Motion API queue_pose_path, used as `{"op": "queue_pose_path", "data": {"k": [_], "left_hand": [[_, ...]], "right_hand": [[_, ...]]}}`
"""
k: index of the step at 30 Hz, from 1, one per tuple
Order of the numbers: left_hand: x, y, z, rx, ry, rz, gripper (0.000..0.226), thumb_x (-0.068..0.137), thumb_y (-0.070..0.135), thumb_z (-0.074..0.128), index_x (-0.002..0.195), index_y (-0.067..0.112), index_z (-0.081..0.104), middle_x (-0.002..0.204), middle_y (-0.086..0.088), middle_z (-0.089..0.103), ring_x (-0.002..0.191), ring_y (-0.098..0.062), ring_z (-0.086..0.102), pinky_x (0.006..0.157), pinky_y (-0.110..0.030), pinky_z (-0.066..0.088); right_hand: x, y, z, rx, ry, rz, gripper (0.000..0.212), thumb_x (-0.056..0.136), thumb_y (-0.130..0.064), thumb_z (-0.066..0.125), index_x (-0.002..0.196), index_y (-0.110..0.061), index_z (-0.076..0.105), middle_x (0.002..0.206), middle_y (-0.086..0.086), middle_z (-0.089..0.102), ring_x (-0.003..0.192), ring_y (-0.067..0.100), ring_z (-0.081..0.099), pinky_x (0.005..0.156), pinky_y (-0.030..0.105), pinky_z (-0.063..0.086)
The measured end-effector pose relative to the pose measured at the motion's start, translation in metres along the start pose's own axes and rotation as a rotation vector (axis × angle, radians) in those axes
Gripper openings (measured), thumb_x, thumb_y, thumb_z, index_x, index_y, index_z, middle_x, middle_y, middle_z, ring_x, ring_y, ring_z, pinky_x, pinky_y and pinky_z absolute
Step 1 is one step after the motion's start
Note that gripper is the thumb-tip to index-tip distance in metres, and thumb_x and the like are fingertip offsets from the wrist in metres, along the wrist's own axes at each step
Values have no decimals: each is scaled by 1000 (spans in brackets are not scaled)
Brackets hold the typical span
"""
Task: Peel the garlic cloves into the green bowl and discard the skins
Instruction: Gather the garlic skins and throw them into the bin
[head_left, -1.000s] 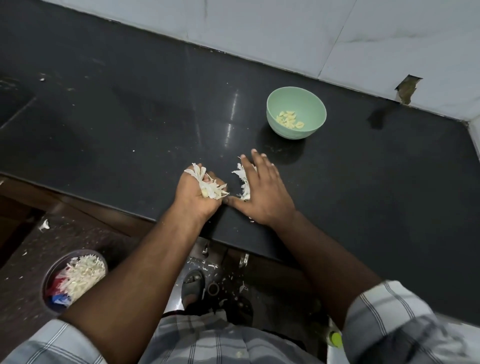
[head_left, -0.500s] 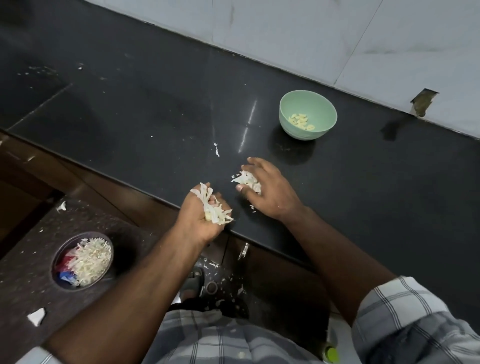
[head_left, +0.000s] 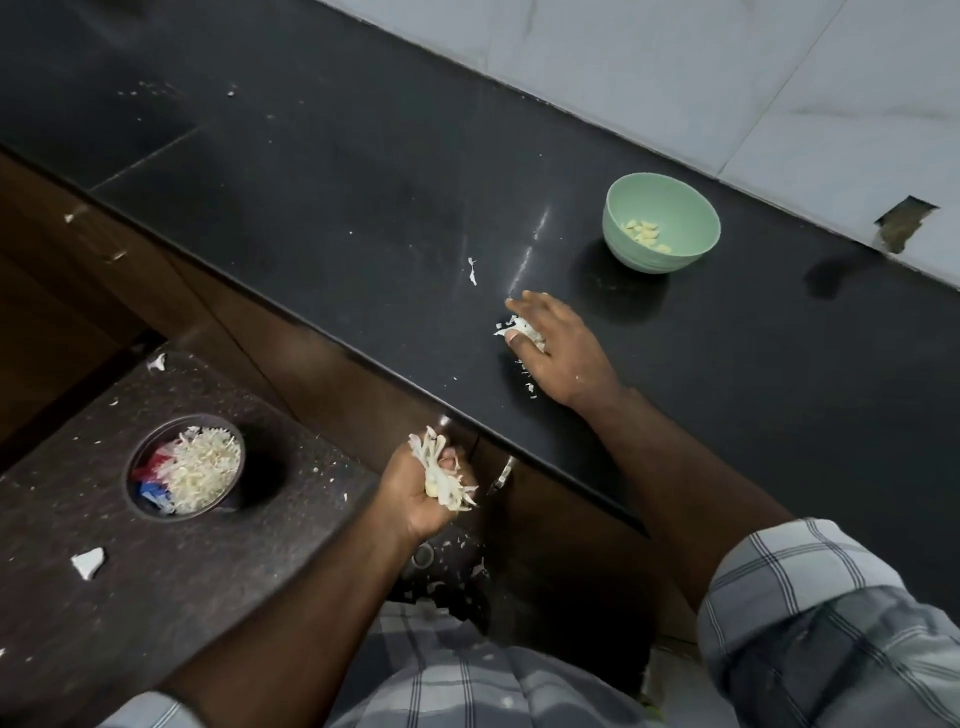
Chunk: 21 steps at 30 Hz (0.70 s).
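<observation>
Skins leave the tabletop (head_left: 363, 171)

Your left hand (head_left: 426, 493), fisted around garlic skins (head_left: 441, 475), has swung off toward the bin (head_left: 184, 465); your right hand (head_left: 550, 340) pinches more beside the green bowl (head_left: 661, 228) of cloves (head_left: 645, 235).

A single head-worn, wide-angle view is given, aimed steeply down and forward from close above the black worktop (head_left: 363, 218), which is seen tilted diagonally.

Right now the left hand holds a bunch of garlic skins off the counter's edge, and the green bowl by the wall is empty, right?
Not quite: the head view shows the green bowl holding peeled garlic cloves. The left hand does grip garlic skins beyond the counter edge.
</observation>
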<state>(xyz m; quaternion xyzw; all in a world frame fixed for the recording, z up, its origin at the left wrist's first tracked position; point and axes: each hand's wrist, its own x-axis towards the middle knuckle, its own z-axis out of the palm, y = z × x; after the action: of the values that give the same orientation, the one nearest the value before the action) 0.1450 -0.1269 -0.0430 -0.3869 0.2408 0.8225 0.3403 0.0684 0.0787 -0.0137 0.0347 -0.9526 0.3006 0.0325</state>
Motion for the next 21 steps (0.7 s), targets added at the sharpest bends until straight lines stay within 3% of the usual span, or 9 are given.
{"op": "queue_pose_path", "data": {"k": [5,9,12,17,21], "left_hand": [[12,0,9,-79,-100,-36,39,94,17,42,55,19,44,50,3,39,39,-7,38,42,-14,33],[11,-1,11,-110,-105,-46,43,97,16,40,54,20,43,49,4,38,38,-6,36,41,-14,32],[9,0,13,-122,-88,-43,45,98,17,39,53,19,43,48,4,39,38,-7,37,43,-14,33],[2,4,18,-129,-95,-49,42,97,15,35,56,19,43,48,3,40,34,-10,40,39,-16,39],[7,8,14,-174,-92,-39,50,99,18,36,49,17,43,49,3,38,37,-7,36,41,-13,33]], "right_hand": [[-12,-17,14,-61,-13,-97,38,95,-41,61,124,-18,67,138,5,55,137,23,40,115,37,31],[-21,-22,22,-208,63,-186,31,96,-37,56,116,-15,66,125,5,57,124,25,46,107,41,39],[-18,-25,22,-256,77,-113,22,99,-34,52,106,-17,64,115,2,55,112,24,46,95,42,42],[-6,-29,21,-328,132,-171,26,101,-32,52,90,-9,60,94,6,55,85,23,49,78,41,48],[4,-30,19,-452,153,-205,42,98,-50,48,83,-12,59,83,4,57,72,23,55,58,35,46]]}}
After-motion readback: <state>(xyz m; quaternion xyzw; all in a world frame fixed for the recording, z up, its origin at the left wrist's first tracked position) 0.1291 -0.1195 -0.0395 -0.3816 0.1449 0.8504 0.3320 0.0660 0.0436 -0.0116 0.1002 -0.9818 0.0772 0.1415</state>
